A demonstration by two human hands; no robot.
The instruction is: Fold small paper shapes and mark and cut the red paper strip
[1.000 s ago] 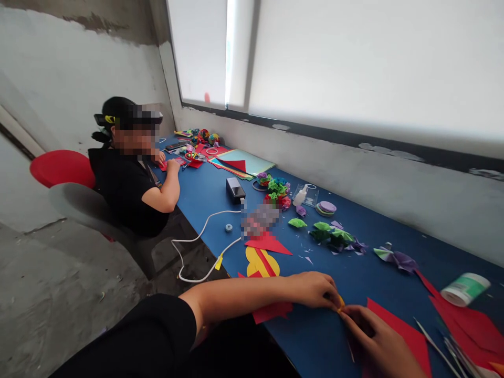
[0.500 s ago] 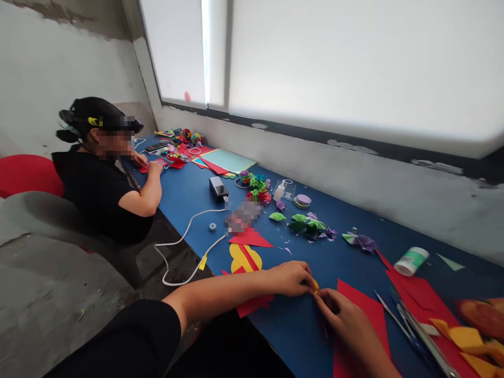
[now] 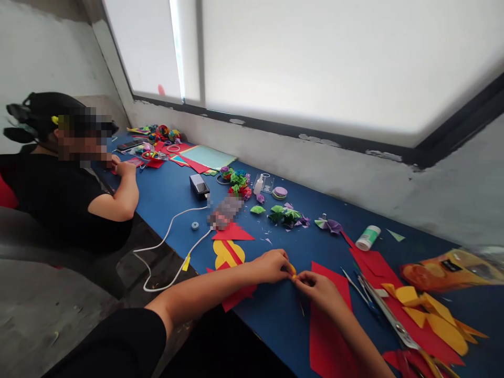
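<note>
My left hand (image 3: 272, 266) is closed on a small yellow paper piece (image 3: 293, 270), its fingers covering most of it. The fingertips of my right hand (image 3: 319, 287) pinch the same piece from the other side. A thin strand (image 3: 302, 308) hangs just below the right fingers; what it is made of I cannot tell. Under and beside my right arm lies a red paper sheet (image 3: 328, 320). Next to my left forearm are a yellow scalloped paper shape (image 3: 232, 252) and a red paper triangle (image 3: 235, 231).
Scissors (image 3: 397, 325), yellow paper cutouts (image 3: 439, 310) and an orange packet (image 3: 437, 269) lie on the right. A white-green bottle (image 3: 368, 238) and folded green-purple paper (image 3: 289, 214) are farther back. A white cable (image 3: 173, 223) loops over the table's edge. Another person (image 3: 66, 184) works at left.
The view has turned to the right, bringing more of the scissors, yellow cutouts and orange packet into sight. Both hands keep hold of the yellow paper piece.
</note>
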